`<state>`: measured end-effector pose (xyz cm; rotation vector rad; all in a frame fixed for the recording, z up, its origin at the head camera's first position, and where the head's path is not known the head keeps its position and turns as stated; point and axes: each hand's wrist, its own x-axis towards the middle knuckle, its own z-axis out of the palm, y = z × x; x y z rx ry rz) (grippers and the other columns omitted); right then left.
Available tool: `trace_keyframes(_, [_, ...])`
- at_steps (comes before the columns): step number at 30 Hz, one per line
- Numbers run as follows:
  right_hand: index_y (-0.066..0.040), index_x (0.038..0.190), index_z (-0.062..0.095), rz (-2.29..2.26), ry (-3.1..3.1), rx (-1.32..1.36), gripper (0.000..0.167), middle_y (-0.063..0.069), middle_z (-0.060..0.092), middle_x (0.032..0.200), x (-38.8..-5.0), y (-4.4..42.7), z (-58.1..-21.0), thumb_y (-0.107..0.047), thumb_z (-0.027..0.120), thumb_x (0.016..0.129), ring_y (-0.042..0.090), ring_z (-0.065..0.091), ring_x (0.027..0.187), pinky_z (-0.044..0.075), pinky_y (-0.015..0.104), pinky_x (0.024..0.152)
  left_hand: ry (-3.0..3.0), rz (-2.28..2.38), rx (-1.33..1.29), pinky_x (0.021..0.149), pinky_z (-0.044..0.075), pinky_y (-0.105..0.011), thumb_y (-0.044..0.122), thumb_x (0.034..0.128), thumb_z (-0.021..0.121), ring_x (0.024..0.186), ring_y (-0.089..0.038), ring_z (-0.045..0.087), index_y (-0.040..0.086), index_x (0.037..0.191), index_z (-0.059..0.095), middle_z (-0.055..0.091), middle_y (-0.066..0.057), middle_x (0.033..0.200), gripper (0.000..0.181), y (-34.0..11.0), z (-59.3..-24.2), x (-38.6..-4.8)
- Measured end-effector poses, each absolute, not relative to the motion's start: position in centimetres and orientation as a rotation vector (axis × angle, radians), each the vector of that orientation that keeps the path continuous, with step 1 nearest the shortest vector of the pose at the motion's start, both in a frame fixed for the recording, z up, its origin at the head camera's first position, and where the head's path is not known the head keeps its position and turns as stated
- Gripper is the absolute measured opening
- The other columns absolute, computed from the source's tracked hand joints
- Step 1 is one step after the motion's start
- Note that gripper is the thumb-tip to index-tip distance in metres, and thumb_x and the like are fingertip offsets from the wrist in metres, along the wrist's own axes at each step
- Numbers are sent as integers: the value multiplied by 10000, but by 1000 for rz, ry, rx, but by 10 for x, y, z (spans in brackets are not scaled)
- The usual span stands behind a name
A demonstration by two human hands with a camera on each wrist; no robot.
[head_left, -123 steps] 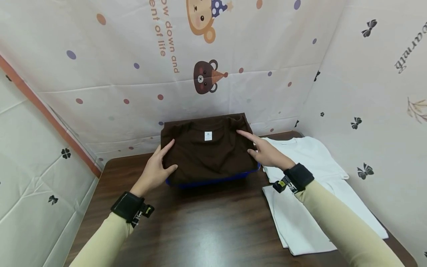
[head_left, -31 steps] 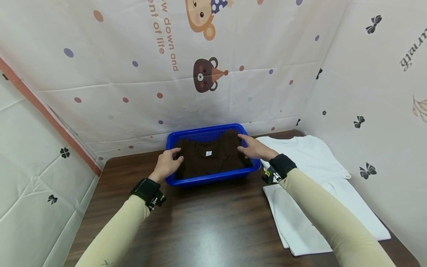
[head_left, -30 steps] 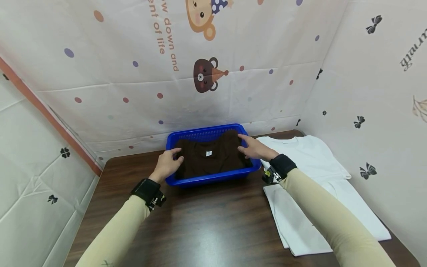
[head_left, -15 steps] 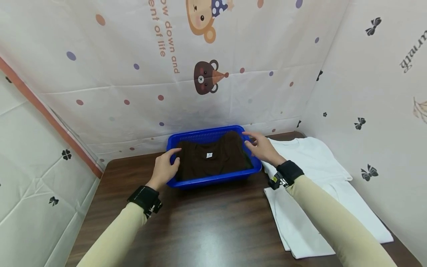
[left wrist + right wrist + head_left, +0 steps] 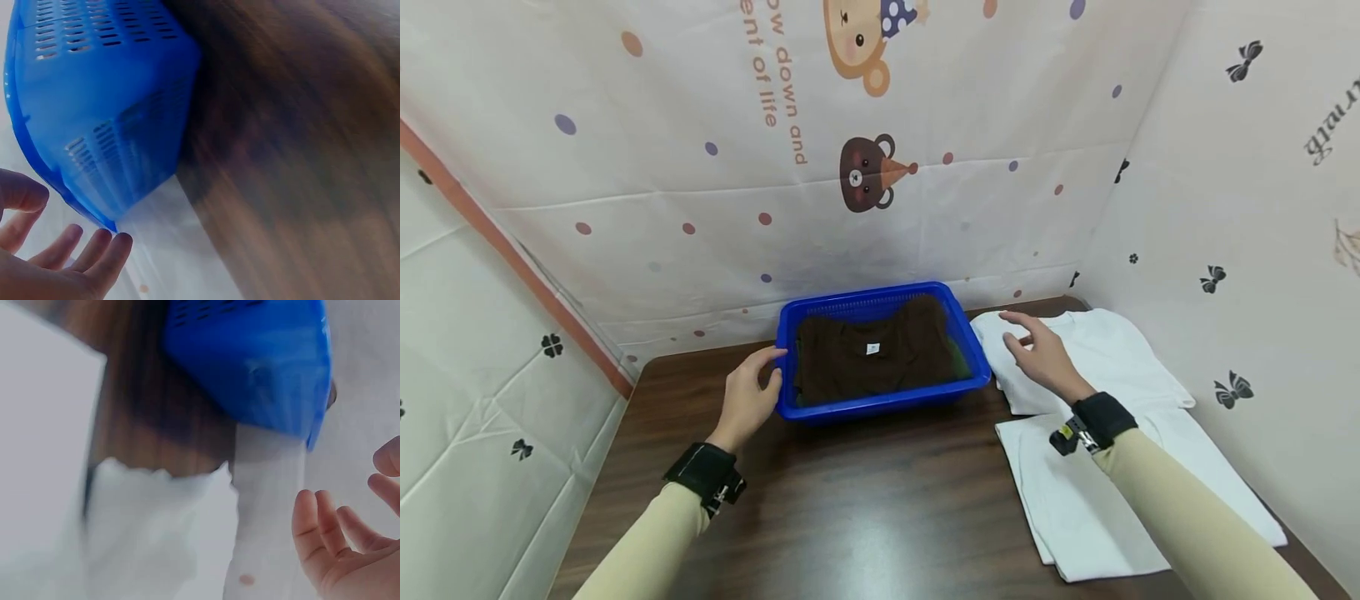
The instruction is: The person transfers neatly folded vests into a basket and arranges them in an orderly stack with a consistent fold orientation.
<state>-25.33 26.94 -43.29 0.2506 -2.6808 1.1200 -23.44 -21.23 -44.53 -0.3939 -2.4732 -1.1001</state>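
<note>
A dark brown T-shirt (image 5: 880,367) with a white neck label lies folded inside the blue plastic basket (image 5: 880,407). A bit of green cloth (image 5: 959,360) shows beneath its right side. Beside the basket's left rim is my left hand (image 5: 749,398), fingers loosely bent and holding nothing; whether it touches the rim I cannot tell. My right hand (image 5: 1042,357) hovers over the white T-shirt (image 5: 1105,350) right of the basket, fingers relaxed, nothing in them. In the right wrist view the right hand (image 5: 350,550) is apart from the basket.
The basket stands at the back of the brown wooden table (image 5: 850,508), close to the printed wall cloth (image 5: 715,275). A second folded white garment (image 5: 1097,500) lies on the table's right side, in front of the white T-shirt.
The brown T-shirt, earlier spread over the basket's top, now lies down inside it. Both hands have drawn back from it, the left to the left, the right further right.
</note>
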Motion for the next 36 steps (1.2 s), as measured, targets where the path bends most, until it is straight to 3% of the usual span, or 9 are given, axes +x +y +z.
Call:
trace_keyframes(6, [-55,1544,426,1075,-2742,126,484,284,418,1527,-235,301,-443,-200,489,1086,423,637,1042,565,344,661,-2525,-1137,-328,810,563,-455,32,1013,600,1078,-311,684,20,1328,663,697,-171,1256,321,-226,-454,-225])
trace_keyframes(11, [-38,1558,386,1039,-2799,45,508,327,398,1516,-220,330,-452,-194,482,1084,459,608,1082,567,387,691,-2573,-1189,-262,890,571,-528,63,1042,573,1147,-353,663,27,1369,628,664,-181,1327,334,-235,-460,-219])
trace_keyframes(22, [38,1552,301,857,-2875,1,564,424,377,1446,-178,386,-462,-152,510,1063,584,558,1107,522,652,806,-2658,-1226,-205,1007,487,-587,52,1030,588,1228,-400,618,19,1405,587,640,-214,1354,376,-247,-471,-205])
trace_keyframes(25, [84,1495,344,818,-2858,-25,522,427,384,1430,-166,398,-467,-124,523,1051,618,520,1129,493,695,829,-2692,-1241,-177,991,505,-557,71,1032,589,1239,-382,611,33,1420,578,632,-203,1370,389,-250,-473,-200])
trace_keyframes(31, [131,1273,517,690,-2790,37,350,412,521,1243,-144,424,-483,-6,613,966,594,500,1080,435,700,822,-2775,-1451,-81,780,612,-357,106,1062,556,1043,-354,703,32,1491,494,594,-260,1381,440,-262,-473,-188])
trace_keyframes(36, [118,1155,597,552,-2789,81,292,393,572,1164,-131,443,-487,1,680,901,577,489,1092,389,695,865,-2792,-1575,-39,791,613,-341,111,1075,537,1101,-360,680,30,1507,466,590,-269,1368,445,-269,-475,-182])
